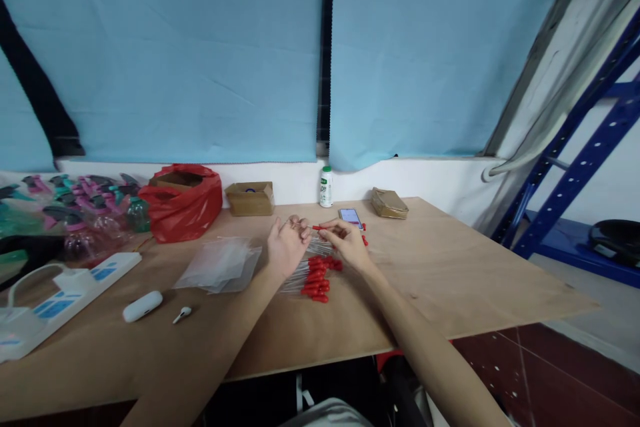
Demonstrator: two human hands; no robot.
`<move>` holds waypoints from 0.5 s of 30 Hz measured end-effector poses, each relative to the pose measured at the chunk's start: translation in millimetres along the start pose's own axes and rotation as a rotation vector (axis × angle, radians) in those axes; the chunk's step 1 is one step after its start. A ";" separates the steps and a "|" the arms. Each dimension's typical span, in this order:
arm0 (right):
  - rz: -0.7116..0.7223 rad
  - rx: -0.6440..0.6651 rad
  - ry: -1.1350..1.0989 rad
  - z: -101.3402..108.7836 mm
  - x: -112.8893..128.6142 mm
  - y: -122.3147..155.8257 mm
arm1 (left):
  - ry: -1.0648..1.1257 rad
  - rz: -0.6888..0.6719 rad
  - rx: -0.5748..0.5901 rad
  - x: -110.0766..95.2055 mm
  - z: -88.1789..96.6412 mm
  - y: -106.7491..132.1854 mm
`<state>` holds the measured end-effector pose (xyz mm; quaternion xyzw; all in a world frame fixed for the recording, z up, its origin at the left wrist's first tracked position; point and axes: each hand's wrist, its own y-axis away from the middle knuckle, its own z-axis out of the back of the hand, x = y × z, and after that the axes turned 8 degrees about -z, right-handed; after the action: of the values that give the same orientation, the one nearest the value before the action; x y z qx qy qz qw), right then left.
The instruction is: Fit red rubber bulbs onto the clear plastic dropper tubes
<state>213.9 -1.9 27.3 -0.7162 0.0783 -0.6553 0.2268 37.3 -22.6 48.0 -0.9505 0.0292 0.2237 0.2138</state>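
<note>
My left hand [287, 243] and my right hand [345, 242] meet above the wooden table [450, 280], both pinched on a thin clear dropper with a red bulb [316, 228] held between them. Under the hands lies a pile of several droppers with red bulbs [316, 279]. A stack of clear plastic bags [220, 265] lies just left of my left hand. A phone with a lit screen [351, 217] lies just beyond my right hand.
A red plastic bag around a box [183, 203], a small cardboard box [250, 199], a white bottle [326, 187] and a brown packet [389, 203] stand along the back. Spray bottles [80, 210] crowd the far left. A white sealer [60, 297], an earbud case [143, 305] and an earbud [182, 313] lie front left.
</note>
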 end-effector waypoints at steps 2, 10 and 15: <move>0.016 -0.022 0.066 0.8 1.3 0.5 | -0.003 0.007 -0.004 0.8 0.5 -0.1; -0.078 0.071 -0.063 -1.2 1.0 0.7 | -0.001 0.025 0.020 -3.1 -4.3 0.5; -0.102 0.050 -0.148 -1.2 -4.7 -1.5 | -0.014 0.026 0.060 -1.3 -3.6 1.8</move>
<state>211.8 1.1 23.7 -0.7599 0.0081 -0.6131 0.2161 37.4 -25.8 50.9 -0.9416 0.0468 0.2322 0.2393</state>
